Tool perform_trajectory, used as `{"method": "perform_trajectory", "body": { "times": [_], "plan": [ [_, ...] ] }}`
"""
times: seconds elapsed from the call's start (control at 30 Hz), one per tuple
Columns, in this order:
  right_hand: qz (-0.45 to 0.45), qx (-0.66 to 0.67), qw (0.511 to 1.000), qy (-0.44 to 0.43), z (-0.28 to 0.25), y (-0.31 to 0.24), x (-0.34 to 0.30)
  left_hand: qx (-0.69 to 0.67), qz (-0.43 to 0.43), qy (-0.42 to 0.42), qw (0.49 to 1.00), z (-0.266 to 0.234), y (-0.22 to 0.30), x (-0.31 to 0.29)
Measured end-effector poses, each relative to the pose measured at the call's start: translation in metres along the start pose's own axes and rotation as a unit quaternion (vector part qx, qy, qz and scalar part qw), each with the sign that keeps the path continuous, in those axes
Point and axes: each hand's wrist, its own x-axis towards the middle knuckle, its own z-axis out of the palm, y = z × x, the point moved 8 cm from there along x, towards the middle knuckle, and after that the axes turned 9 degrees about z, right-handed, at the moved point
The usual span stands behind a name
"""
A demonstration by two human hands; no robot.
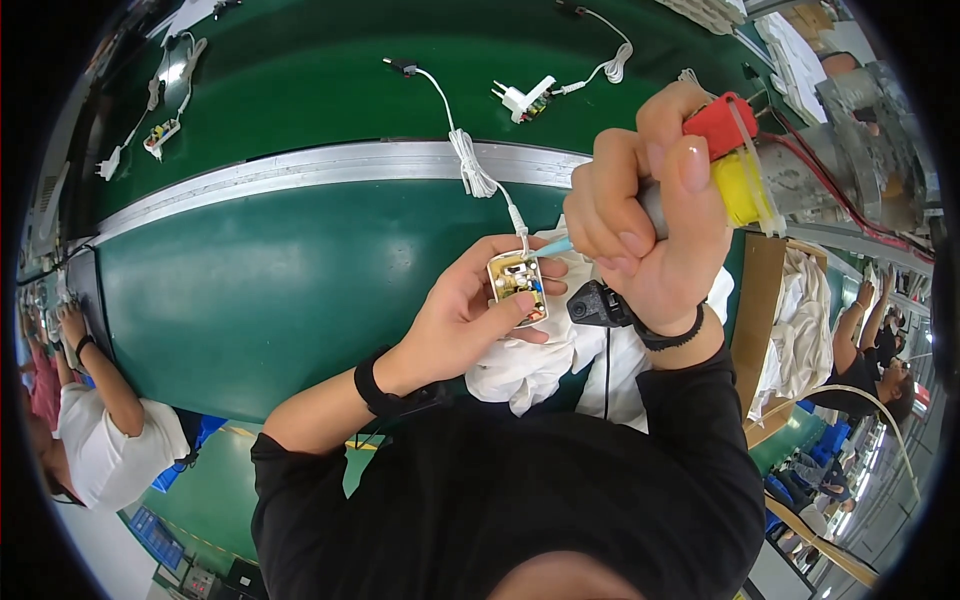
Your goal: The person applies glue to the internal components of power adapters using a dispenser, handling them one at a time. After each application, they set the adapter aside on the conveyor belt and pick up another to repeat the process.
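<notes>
- The board (518, 288) sits in a white open case, above the table (250, 270), with its parts facing up.
- The left hand (465, 315) grasps the board from its left side: the thumb lies over its near part, and fingers show at its right edge.
- The right hand (655, 225) is clenched around the tool (742, 190), to the right of the board and higher in the view. The tool has a yellow band and a red part.
- The light blue nozzle (553, 247) of this tool points at the far right corner of the board; I cannot tell if it touches.
- A white cable (470, 165) leaves the far end of the board, is bundled, and crosses the metal rail (330, 168).
- Beside the board, to the right and nearer to the person, lies a white cloth (545, 370).
- Beyond the board, past the rail, is an open adapter (525, 100); another unit (162, 138) is far to the left.
- Well right of the board stands a carton (757, 345) containing pale cloths (803, 310).
- Well left of the board is a co-worker in a white shirt (110, 440).
</notes>
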Motion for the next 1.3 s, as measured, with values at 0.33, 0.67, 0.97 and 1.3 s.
{"method": "perform_trajectory", "body": {
  "times": [0.33, 0.67, 0.97, 1.3],
  "plan": [
    [0.07, 0.054, 0.994, 0.062, -0.001, -0.002, -0.014, 0.001, -0.009, 0.052, 0.999, -0.015, 0.0, 0.001],
    [0.04, 0.012, 0.999, -0.035, 0.021, -0.003, -0.02, -0.021, 0.044, 0.074, 0.996, -0.018, 0.013, -0.005],
    [0.026, 0.011, 0.998, -0.05, 0.02, -0.006, -0.02, -0.023, 0.046, 0.07, 0.996, -0.015, 0.016, -0.005],
    [0.017, -0.04, 0.998, -0.039, 0.028, -0.009, -0.026, -0.154, 0.053, 0.017, 0.987, -0.003, 0.015, -0.006]
  ]
}}
